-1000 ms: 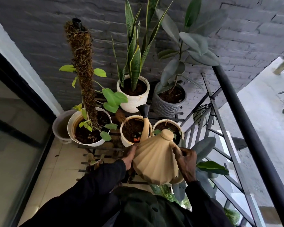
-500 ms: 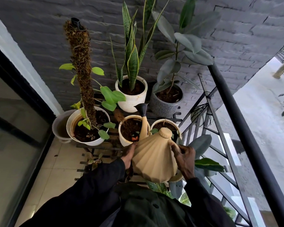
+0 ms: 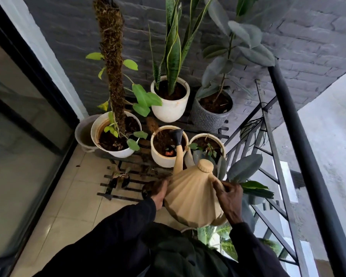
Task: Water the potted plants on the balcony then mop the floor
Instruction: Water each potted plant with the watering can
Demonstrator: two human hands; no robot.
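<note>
While tipped spout-forward above the front of the black slatted plant stand (image 3: pixel 118 184), held between both grips: a beige faceted watering can (image 3: pixel 192 198), lid knob uppermost.

Right grip (image 3: pixel 231 198) wrapped round the handle at the can's rear right, fingers curled over it. Left grip (image 3: pixel 158 193) pressed against the can's left flank; fingers mostly hidden behind the body, so no telling how far curled. Dark sleeves on both arms.

Black rose (image 3: pixel 177 135) at the tip of the long spout, hanging over the soil of the cream ribbed pot (image 3: pixel 164 160), close to that pot's right rim.

Along the stand's front row:
- at the left end, a white pot (image 3: pixel 120 153) with a tall moss pole (image 3: pixel 112 76) and pale green leaves
- in the middle, the cream ribbed pot
- at the right end, just beside it, a second cream pot (image 3: pixel 200 136) with a small seedling, partly behind the spout

On the higher back row, side by side against the grey brick wall (image 3: pixel 288 47): a white snake-plant pot (image 3: pixel 171 108) and a grey textured rubber-plant pot (image 3: pixel 210 118).

Grey bucket (image 3: pixel 83 132) on the tiled floor (image 3: pixel 68 196), behind the moss-pole pot, near the glass door (image 3: pixel 18 136). Black railing (image 3: pixel 308 156) along the stand's right side.
</note>
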